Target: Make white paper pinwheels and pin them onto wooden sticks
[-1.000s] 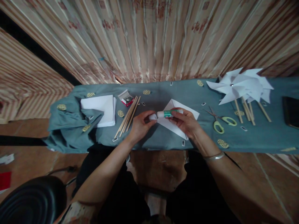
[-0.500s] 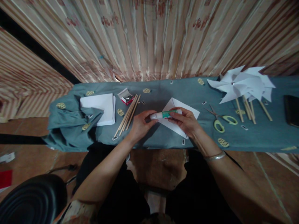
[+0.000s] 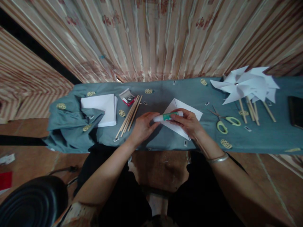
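Both hands hold a white and green glue stick level above the table. The fingers and thumb of my left hand pinch its white left end. My right hand is closed around the green part near the other end. Beneath the glue stick lies a white paper square with creases, turned corner-up and partly covered by my right hand. To its right, green-handled scissors rest with their blades slightly apart.
Wooden sticks and an opened small box of metal pins lie left of my hands, beside a stack of white paper. White paper pinwheels on sticks are at the right, with a dark object at the edge.
The glue stick has shifted very slightly and its two ends look a little closer together. Both hands keep their hold; the things on the table stay put.
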### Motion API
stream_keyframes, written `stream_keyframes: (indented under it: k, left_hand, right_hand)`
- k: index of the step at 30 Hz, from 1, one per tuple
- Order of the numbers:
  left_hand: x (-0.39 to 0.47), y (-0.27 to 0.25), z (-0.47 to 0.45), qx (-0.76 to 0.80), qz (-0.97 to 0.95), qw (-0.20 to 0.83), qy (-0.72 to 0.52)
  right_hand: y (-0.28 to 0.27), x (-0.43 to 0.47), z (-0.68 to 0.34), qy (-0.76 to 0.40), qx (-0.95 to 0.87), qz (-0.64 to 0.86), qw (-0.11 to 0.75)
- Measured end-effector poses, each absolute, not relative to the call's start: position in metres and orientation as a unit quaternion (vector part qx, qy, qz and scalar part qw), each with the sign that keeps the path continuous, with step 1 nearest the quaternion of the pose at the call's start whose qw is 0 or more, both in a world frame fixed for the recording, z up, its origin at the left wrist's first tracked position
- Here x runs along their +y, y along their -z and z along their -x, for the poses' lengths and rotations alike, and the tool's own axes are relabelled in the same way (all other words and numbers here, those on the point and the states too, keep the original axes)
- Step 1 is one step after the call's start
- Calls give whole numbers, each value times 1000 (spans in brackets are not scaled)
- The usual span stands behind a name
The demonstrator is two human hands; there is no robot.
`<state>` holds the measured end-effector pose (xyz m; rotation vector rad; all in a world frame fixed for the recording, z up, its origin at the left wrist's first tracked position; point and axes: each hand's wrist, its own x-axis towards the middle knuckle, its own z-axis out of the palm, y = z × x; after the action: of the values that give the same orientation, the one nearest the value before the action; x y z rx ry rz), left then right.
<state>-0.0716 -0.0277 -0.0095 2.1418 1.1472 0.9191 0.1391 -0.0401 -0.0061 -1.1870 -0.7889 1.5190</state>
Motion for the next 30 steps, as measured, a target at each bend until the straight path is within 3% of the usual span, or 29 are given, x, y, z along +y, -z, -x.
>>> stream_keyframes:
  k: [8, 20, 25, 30]
  left_hand:
    - [-29, 14, 68, 449, -749, 322, -366]
    - [-28, 14, 61, 424, -767, 313, -367]
    - [-11, 17, 66, 487, -737, 286, -371]
    - [16, 23, 82, 555, -745, 180, -324]
  right_hand:
    - [2, -41, -137, -645, -311, 480, 506]
    - [4, -43, -130, -639, -344, 479, 494]
    - [11, -41, -149, -573, -397, 505, 509]
    - [19, -40, -185, -453, -456, 558, 525]
